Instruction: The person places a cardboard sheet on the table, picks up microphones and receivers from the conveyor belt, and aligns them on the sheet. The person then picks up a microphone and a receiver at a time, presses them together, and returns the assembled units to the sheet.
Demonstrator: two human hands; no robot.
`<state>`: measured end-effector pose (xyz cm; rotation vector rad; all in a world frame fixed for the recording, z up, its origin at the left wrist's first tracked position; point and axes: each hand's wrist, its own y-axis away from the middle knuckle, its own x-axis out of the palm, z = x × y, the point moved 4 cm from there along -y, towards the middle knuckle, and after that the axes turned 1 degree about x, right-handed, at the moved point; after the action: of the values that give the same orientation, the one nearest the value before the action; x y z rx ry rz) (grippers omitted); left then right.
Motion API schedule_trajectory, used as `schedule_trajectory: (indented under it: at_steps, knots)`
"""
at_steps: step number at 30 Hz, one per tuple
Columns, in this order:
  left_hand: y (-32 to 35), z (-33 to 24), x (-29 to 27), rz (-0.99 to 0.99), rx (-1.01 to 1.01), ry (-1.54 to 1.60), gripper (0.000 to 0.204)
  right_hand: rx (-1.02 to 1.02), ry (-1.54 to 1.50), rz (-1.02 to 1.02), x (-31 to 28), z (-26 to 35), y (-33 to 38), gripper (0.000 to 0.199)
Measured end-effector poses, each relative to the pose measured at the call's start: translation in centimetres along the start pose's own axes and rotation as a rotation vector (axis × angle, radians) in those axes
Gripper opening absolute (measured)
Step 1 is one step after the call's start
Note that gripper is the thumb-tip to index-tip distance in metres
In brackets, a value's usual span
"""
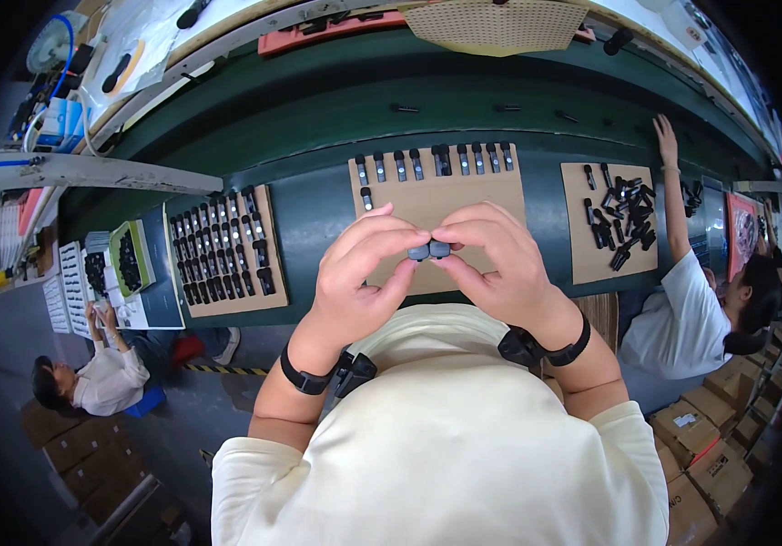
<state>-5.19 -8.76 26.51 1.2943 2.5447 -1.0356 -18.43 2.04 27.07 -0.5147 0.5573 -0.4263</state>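
My left hand [360, 273] and my right hand [500, 259] meet in front of my chest. Together their fingertips pinch a small dark plastic part [429, 249], which looks like two short pieces butted end to end. Both hands hover over a brown cardboard sheet [464, 196] lying on the dark green bench. Along the far edge of that sheet stands a row of several small black parts [436, 162], with one more black part [366, 197] below the row at the left. Black bands sit on both my wrists.
A second cardboard sheet [268, 241] at the left holds several rows of black parts. A third sheet [582, 246] at the right carries a loose heap of them. A person at the right [682, 309] reaches over the bench; another person [104, 378] sits at the lower left. Cardboard boxes [710, 446] stand at the lower right.
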Motion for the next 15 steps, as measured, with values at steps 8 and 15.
schedule_trajectory:
  at_steps: [8, 15]
  knots:
    - [2.6, 3.4, 0.4, 0.025, -0.102, -0.171, 0.029, 0.143, -0.026, 0.095, 2.7, -4.0, 1.7, 0.031]
    - [8.5, 13.1, 2.8, 0.078, -0.264, -0.321, 0.024, 0.373, 0.089, 0.201, 8.1, -13.3, 7.0, 0.022]
